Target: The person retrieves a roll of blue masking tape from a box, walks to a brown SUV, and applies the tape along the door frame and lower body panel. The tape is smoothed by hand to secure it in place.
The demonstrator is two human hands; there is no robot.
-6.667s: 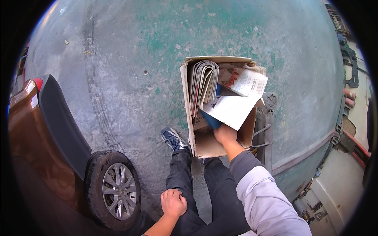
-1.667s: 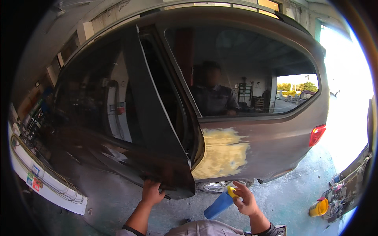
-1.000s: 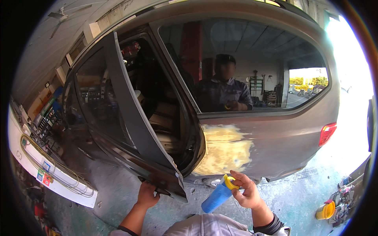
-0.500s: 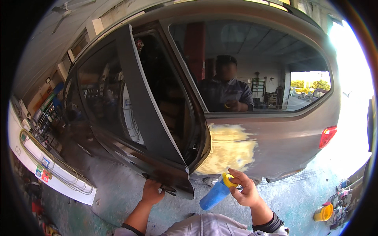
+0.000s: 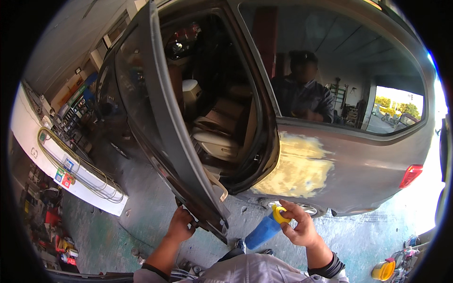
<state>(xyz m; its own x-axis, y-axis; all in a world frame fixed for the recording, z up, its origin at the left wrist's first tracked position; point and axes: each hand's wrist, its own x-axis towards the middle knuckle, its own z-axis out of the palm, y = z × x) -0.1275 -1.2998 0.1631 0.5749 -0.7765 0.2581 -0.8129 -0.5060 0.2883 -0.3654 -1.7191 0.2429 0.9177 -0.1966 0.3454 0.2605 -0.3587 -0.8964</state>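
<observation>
My left hand [image 5: 180, 225] is closed on the door handle [image 5: 179, 203] of a dark brown car's rear door [image 5: 177, 127]. The door stands ajar, and the seat inside shows through the gap. In my right hand [image 5: 302, 226] is a roll of blue masking film [image 5: 262, 233] with yellow tape [image 5: 280, 214] round its upper end. My fingers and thumb pinch it at the yellow end, and the roll hangs tilted down to the left. Behind it, the rear body panel [image 5: 368, 155] bears a rough yellowish filler patch [image 5: 302, 165] beside the door opening.
To the left, a white pillar [image 5: 85, 174] carries looped hoses. Red items and clutter [image 5: 52, 217] lie at the lower left. A yellow bucket [image 5: 383, 270] stands among tools at the lower right. The rear wheel [image 5: 306, 210] shows beneath the panel.
The door has swung wider open with my left hand on its handle, baring more of the interior. The view has shifted, with the car now further right. My right hand keeps the film roll.
</observation>
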